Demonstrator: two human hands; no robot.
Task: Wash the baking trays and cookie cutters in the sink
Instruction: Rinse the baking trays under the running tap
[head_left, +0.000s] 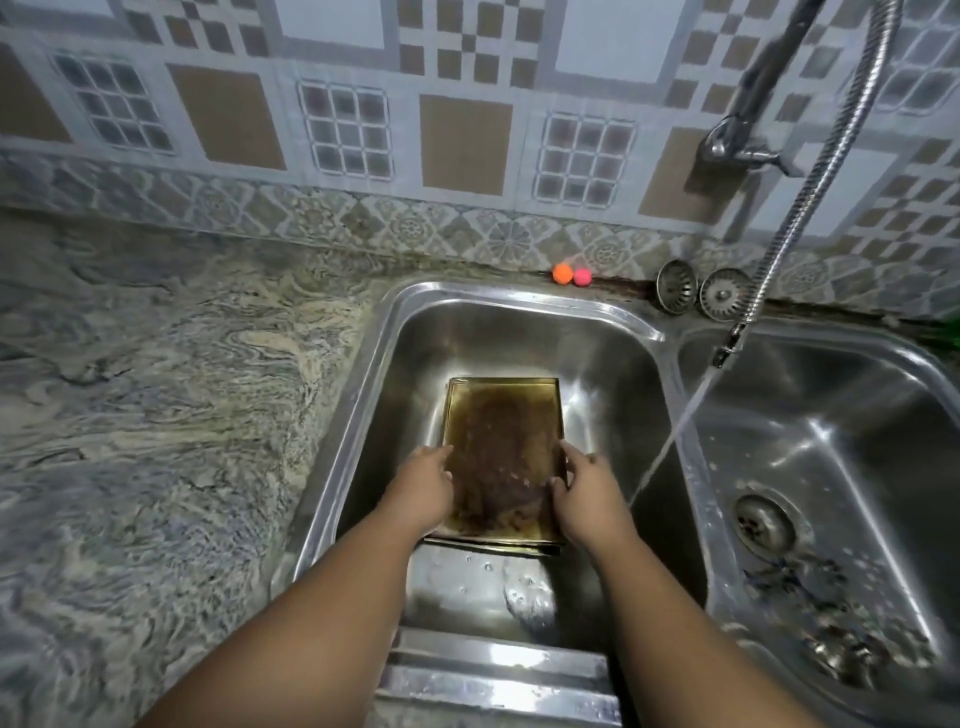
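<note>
Along the left side ran a veined stone countertop (156, 389), and set into it was a steel double sink. The left basin (613, 374) held the work; the right basin (857, 415) had dark scraps lying near its drain. A baking tray (501, 441) lay flat on the floor of the left basin, its inside coated brown and greasy. Further rims showed under its near edge, so it probably sat on a stack. No cookie cutters were in sight.

The left hand (423, 491) held the tray's left rim and the right hand (589, 493) its right rim, fingers closed narrowly over the thin raised edges. A metal hose (810, 182) hung from the wall tap, and its water stream (680, 431) fell by the divider, just right of the right hand.

Judging by its look, the tray would be stiff, thin and fairly light, but slick with grease and water. The two long rims seemed the safest hold, thumbs inside and fingers beneath, since the flat face offered no purchase.

Two sink strainers (676, 287) leaned against the wall behind the sink, with an orange ball (562, 273) and a pink ball (582, 277) touching each other nearby.
</note>
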